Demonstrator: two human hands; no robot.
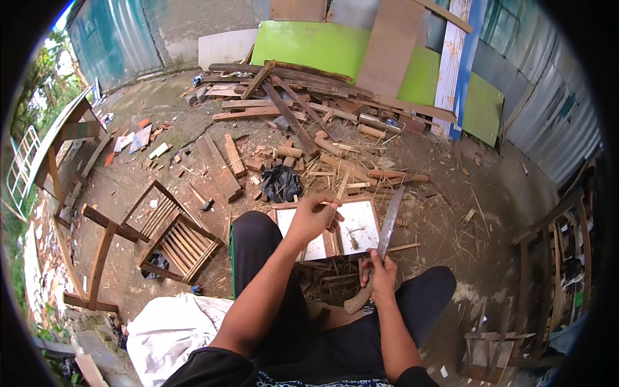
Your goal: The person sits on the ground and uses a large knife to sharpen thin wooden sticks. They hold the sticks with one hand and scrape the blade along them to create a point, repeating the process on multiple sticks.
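Note:
My left hand [314, 218] is raised above a white-panelled wooden frame [362, 219] in front of my knees. Its fingers pinch a thin wooden strip [343, 185] that points away from me. My right hand [382, 276] is closed on a machete by the base of its long grey blade [391, 221]. The blade points up and away, and the curved wooden handle [356, 302] sticks out below that hand. Some debris lies on the frame's white panel, right of its brown middle bar [331, 242]. Shavings and sticks [335, 282] are heaped under its near edge.
A slatted wooden frame [180, 235] and a hammer [205, 202] lie to the left. Ahead are a black plastic bag [282, 183], wood blocks and a plank pile [290, 97]. A white sack [174, 326] rests by my left leg; a wooden rack [558, 258] stands right.

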